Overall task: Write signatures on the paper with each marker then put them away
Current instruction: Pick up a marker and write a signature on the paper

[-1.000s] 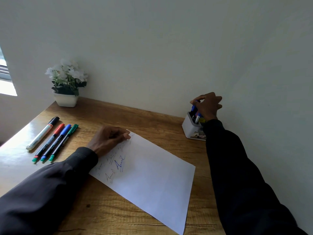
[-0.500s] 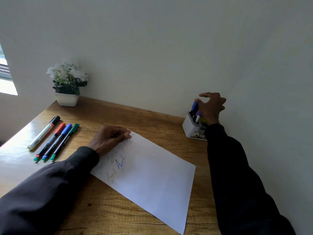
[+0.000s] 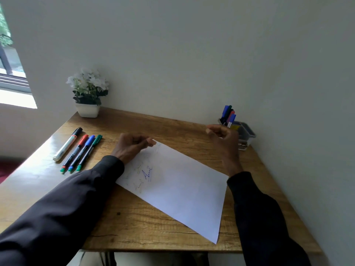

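Rests the left hand on the far corner of the paper with curled fingers, and holds the right hand loosely curled and empty above the tabletop, just in front of the marker holder. Faces a row of four markers well to the left, beyond the left hand and across the whole sheet from the right, barrels slanting with caps toward the wall. Calls, most likely, for the nearer left hand, or a long cross-body reach.

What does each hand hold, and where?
Right hand: nothing. Left hand rests, fingers curled, on the far corner of the white paper sheet; pinching cannot be told.
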Motion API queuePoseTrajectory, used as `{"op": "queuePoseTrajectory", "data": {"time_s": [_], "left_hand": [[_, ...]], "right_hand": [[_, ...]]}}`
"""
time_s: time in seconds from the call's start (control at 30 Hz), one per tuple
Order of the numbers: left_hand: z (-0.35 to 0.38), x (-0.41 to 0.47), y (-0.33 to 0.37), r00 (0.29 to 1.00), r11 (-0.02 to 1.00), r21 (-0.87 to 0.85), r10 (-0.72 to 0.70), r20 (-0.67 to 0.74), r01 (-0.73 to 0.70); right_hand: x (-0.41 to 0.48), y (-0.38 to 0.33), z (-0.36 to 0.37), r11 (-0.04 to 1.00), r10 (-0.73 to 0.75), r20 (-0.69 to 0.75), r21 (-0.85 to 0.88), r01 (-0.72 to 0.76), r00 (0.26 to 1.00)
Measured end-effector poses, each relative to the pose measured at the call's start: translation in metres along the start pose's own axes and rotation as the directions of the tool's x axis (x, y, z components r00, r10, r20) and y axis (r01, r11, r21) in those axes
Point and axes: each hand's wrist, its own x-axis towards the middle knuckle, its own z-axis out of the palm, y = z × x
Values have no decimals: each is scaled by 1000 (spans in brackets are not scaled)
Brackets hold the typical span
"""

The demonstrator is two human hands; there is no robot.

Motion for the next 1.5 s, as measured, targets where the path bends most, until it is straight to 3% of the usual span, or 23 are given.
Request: {"op": "queuePoseTrajectory", "data": {"time_s": [0.33, 0.5, 0.67, 0.73, 0.83, 0.93, 1.03, 1.27, 1.5], "left_hand": [[-25, -31, 10, 1000, 995, -101, 1, 6, 0], [-53, -59, 0, 999, 998, -69, -4, -50, 1], [-86, -81, -6, 985, 987, -158, -47, -166, 21], [-100, -88, -8, 979, 978, -207, -72, -190, 32], [-114, -98, -9, 973, 965, -259, -104, -207, 48], [-124, -108, -12, 964, 955, -292, -117, -240, 44], [-132, -115, -16, 961, 954, -295, -125, -247, 48], [-141, -120, -21, 953, 939, -336, -162, -257, 69], [-135, -117, -19, 956, 941, -331, -156, -248, 68]], "right_hand": [[-44, -23, 40, 978, 90, 250, 161, -133, 964], [-70, -44, 72, 966, 126, 463, 144, -215, 877], [-81, -65, 98, 964, 115, 594, 127, -234, 796], [-79, -74, 115, 983, 70, 610, 90, -157, 790], [-74, -87, 147, 996, -80, 631, 27, 81, 772], [-73, -98, 182, 928, -268, 697, 2, 372, 665], [-77, -104, 210, 832, -390, 743, 31, 555, 544], [-82, -105, 234, 737, -459, 798, 97, 669, 390], [-72, -92, 222, 714, -431, 801, 20, 700, 416]]}}
